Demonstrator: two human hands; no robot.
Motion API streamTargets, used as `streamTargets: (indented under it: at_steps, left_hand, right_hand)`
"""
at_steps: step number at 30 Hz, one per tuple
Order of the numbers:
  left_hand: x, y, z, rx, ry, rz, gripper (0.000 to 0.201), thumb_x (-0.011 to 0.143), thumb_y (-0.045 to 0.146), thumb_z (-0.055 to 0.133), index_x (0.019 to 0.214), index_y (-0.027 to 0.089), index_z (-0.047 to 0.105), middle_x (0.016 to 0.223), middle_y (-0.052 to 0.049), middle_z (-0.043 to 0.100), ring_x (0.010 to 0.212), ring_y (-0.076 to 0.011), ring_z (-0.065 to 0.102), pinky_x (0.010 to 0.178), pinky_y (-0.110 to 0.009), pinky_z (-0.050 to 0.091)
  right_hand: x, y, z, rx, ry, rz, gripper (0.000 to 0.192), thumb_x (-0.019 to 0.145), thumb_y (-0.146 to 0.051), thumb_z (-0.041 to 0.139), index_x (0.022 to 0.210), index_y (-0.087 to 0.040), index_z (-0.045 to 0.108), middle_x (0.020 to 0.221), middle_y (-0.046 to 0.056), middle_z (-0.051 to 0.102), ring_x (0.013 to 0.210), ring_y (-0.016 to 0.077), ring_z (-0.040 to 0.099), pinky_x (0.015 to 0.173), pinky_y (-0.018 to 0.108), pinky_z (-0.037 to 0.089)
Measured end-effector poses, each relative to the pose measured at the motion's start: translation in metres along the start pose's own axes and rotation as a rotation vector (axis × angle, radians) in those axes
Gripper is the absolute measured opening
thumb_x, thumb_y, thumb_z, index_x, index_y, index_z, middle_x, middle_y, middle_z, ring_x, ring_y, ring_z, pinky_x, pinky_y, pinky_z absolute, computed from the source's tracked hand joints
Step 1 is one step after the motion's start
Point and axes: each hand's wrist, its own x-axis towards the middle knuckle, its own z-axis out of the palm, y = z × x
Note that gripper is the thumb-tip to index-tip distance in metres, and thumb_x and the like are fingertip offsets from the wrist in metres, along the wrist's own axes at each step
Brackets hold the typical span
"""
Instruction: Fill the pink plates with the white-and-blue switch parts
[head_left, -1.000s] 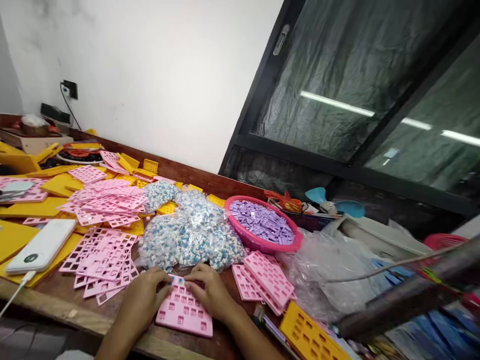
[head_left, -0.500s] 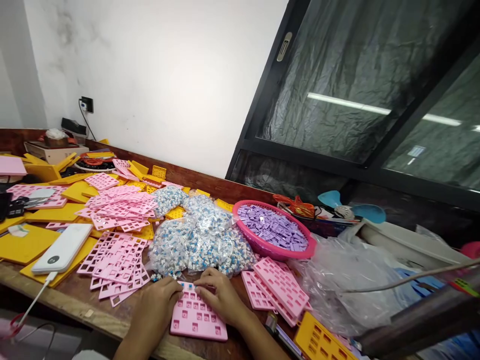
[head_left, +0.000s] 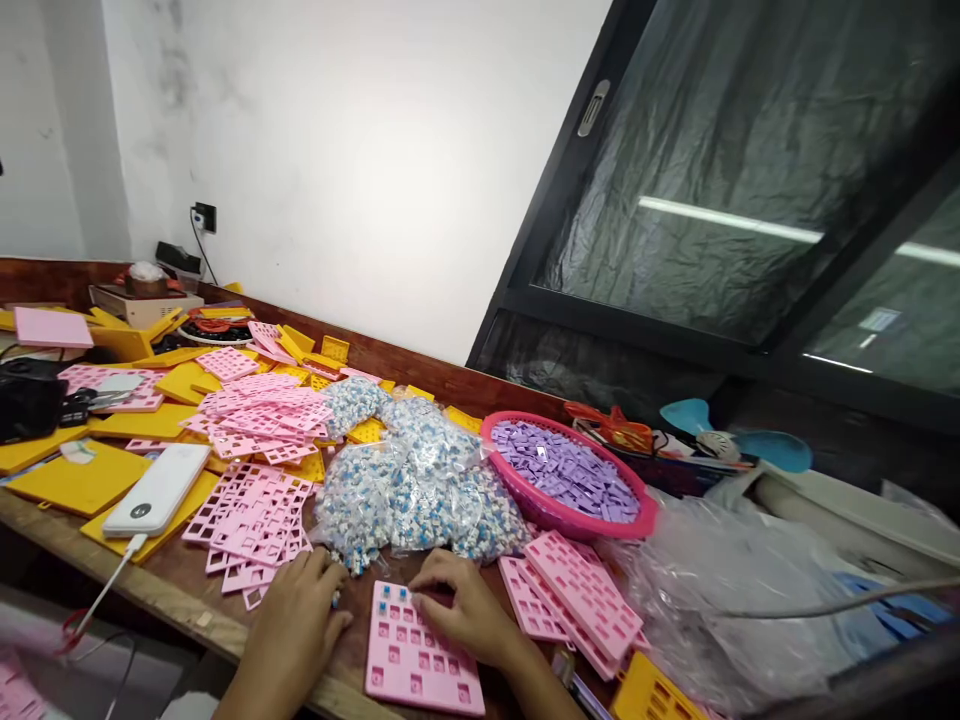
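Note:
A pink plate [head_left: 424,665] with rows of square holes lies at the table's front. Small blue-and-white key switches [head_left: 385,592] sit in holes at its far left corner. My right hand [head_left: 461,605] is over the plate's far edge, thumb and forefinger closed together near the switches; what they hold is hidden. My left hand [head_left: 300,615] is left of the plate, apart from it, its fingers curled around a small blue switch [head_left: 335,599]. Beyond the hands are clear bags [head_left: 420,490] full of such switches, with some loose switches [head_left: 360,558] at their near edge.
Pink grid plates [head_left: 251,515] lie in stacks at the left, and more pink plates [head_left: 577,600] at the right. A pink basket [head_left: 649,510] holds purple pieces. A white power bank [head_left: 157,490] rests on yellow panels [head_left: 82,480]. Clear plastic film [head_left: 712,600] covers the right side.
My left hand has come off the plate, moving left toward the loose switches, and now has a blue switch. Another switch shows in the plate. The view has shifted slightly.

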Motion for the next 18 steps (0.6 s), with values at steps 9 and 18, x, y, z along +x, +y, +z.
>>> streamTargets:
  at_steps: [9,18]
  left_hand:
    - [0.009,-0.020,0.006,-0.382,-0.038,0.059,0.027,0.094,0.013,0.045,0.096,0.022,0.069,0.106,-0.006,0.068,0.101,-0.0204,0.066,0.090,-0.032,0.048]
    - [0.003,-0.039,-0.018,-0.602,0.072,0.180,0.029,0.091,0.015,0.047,0.103,0.023,0.072,0.110,-0.007,0.069,0.107,-0.0216,0.066,0.099,-0.035,0.052]
  right_hand:
    - [0.010,-0.029,0.024,-0.214,0.059,-0.033,0.018,0.094,-0.023,0.064,0.110,-0.024,0.073,0.108,0.007,0.070,0.105,0.0249,0.063,0.093,0.036,0.047]
    - [0.066,-0.053,0.061,-0.541,-0.129,0.035,0.022,0.090,-0.024,0.070,0.112,-0.025,0.069,0.111,0.007,0.069,0.103,0.0266,0.063,0.086,0.033,0.043]
